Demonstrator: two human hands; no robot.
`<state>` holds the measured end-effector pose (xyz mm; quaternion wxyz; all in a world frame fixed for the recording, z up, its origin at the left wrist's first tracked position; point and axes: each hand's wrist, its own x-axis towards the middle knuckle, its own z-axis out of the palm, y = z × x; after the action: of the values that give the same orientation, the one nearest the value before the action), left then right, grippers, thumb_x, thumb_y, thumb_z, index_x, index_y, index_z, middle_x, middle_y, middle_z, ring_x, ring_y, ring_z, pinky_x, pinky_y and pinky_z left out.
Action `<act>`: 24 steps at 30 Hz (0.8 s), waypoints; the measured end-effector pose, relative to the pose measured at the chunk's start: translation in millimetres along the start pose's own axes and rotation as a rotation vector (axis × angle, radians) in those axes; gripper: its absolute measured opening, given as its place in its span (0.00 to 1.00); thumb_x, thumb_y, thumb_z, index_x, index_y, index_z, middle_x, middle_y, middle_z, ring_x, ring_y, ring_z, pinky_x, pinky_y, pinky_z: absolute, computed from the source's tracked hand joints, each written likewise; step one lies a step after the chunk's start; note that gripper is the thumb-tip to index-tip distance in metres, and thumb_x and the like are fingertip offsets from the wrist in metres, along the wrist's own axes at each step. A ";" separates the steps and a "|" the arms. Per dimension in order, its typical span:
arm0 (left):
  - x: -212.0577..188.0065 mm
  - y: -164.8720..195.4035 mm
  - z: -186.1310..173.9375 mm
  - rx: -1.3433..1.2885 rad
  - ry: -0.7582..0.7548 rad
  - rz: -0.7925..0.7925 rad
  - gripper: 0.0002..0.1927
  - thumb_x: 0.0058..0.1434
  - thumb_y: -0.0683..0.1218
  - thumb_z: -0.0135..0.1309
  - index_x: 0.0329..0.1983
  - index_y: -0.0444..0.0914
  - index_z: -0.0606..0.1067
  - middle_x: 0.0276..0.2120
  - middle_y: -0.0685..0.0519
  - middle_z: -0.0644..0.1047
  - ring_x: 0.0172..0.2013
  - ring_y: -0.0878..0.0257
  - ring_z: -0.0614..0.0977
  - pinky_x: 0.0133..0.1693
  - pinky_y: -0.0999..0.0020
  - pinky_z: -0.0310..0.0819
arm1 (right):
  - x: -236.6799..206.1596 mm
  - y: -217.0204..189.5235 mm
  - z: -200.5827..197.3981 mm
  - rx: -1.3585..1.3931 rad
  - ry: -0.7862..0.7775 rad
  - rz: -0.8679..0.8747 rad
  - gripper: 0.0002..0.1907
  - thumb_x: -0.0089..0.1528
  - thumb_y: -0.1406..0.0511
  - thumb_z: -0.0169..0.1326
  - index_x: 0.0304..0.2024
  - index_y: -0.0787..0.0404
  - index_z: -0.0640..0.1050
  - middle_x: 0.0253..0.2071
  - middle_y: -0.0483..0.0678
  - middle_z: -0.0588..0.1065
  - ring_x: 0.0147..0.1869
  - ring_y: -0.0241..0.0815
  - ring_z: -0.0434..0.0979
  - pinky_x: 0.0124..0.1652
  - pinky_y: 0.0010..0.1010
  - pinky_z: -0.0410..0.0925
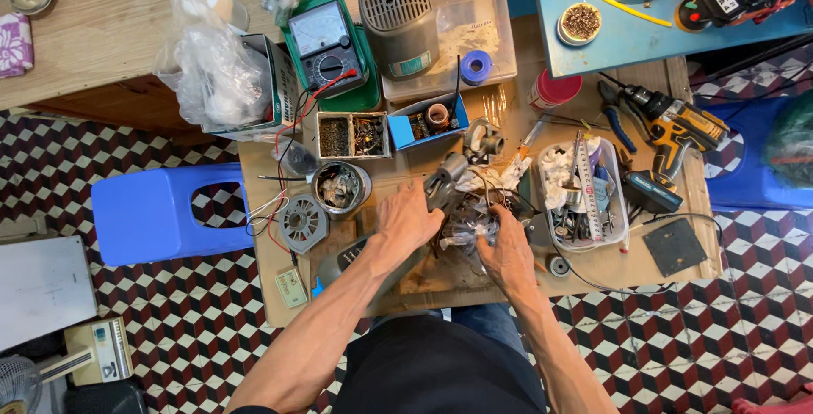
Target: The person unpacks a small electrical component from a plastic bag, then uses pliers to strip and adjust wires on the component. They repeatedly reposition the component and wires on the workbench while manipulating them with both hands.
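Left hand [408,221] curled over the grey metal tool [444,182], fingers closed round its body; tool tilts up and away from the knuckles. Right hand [506,249] just beside it, fingers bent onto the clear plastic fan piece [467,229] sitting between the two hands on the cardboard sheet [440,274]. Fan piece looks translucent, bladed, glossy, partly hidden by both hands; can't tell how tight the grip is. Just left of the left hand: open metal motor can [339,187] with windings showing, and a grey finned disc [303,223] with red and white leads. Just right of the right hand: clear plastic tray [584,196] packed with small parts, rags and a steel ruler. Beyond the hands: blue parts box [428,118], two-cell box of screws [352,135]. Further out: analog multimeter [326,47] in a green case, grey vented motor cover [400,9]. Far right: yellow cordless drill [677,130]. Far left: blue plastic stool [161,213].
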<state>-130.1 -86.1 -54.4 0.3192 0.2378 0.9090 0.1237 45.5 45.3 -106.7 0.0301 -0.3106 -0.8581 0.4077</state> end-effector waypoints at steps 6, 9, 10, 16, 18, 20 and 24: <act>2.9 -21.5 10.0 -0.030 -0.088 -0.085 0.31 0.50 0.51 0.59 0.54 0.29 0.70 0.41 0.37 0.80 0.40 0.42 0.84 0.43 0.47 0.78 | -5.0 -0.8 -22.4 0.057 -0.034 -0.038 0.28 0.59 0.64 0.58 0.61 0.62 0.69 0.59 0.60 0.72 0.62 0.59 0.72 0.59 0.41 0.65; 1.2 -22.6 3.2 -0.050 -0.190 -0.123 0.30 0.51 0.52 0.58 0.53 0.30 0.73 0.41 0.37 0.81 0.42 0.44 0.84 0.46 0.50 0.78 | -20.9 4.8 -27.2 0.125 -0.018 0.158 0.27 0.60 0.63 0.57 0.61 0.61 0.70 0.60 0.58 0.72 0.59 0.54 0.76 0.57 0.38 0.68; -0.6 -21.5 0.7 -0.044 -0.199 -0.118 0.29 0.51 0.53 0.59 0.52 0.31 0.75 0.41 0.37 0.82 0.43 0.44 0.84 0.48 0.51 0.76 | -28.4 9.3 -27.9 0.145 -0.012 0.268 0.26 0.61 0.62 0.56 0.61 0.60 0.71 0.60 0.57 0.72 0.58 0.52 0.78 0.56 0.36 0.69; -17.6 -35.5 -7.5 -0.175 -0.297 -0.150 0.27 0.48 0.58 0.62 0.47 0.38 0.82 0.41 0.42 0.83 0.45 0.47 0.85 0.47 0.54 0.76 | -50.6 44.3 -2.4 0.500 -0.059 0.420 0.26 0.63 0.64 0.56 0.61 0.68 0.72 0.59 0.59 0.77 0.59 0.46 0.79 0.57 0.34 0.70; -17.1 -46.0 0.5 -0.188 -0.275 -0.164 0.28 0.47 0.57 0.61 0.50 0.40 0.79 0.41 0.40 0.82 0.45 0.45 0.84 0.48 0.53 0.75 | -46.1 49.8 14.7 0.677 -0.114 0.550 0.30 0.61 0.66 0.56 0.64 0.67 0.67 0.59 0.58 0.75 0.58 0.46 0.78 0.54 0.35 0.71; -15.7 -58.0 15.1 -0.172 -0.281 -0.208 0.29 0.48 0.57 0.60 0.51 0.37 0.78 0.42 0.37 0.82 0.46 0.43 0.84 0.49 0.53 0.76 | -41.4 51.6 29.5 0.866 -0.141 0.662 0.32 0.59 0.69 0.56 0.66 0.67 0.64 0.58 0.54 0.75 0.56 0.43 0.78 0.52 0.34 0.72; -9.5 -75.8 45.0 -0.138 -0.276 -0.222 0.37 0.51 0.61 0.62 0.54 0.28 0.74 0.47 0.34 0.80 0.50 0.42 0.82 0.54 0.53 0.75 | -32.3 51.3 41.6 1.194 -0.161 0.652 0.33 0.60 0.71 0.55 0.68 0.68 0.65 0.46 0.47 0.73 0.36 0.33 0.69 0.39 0.28 0.67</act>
<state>-121.7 -152.6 -112.4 0.4681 0.1285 0.8665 0.1162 85.0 23.3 -164.7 0.0080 -0.4519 -0.3483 0.8212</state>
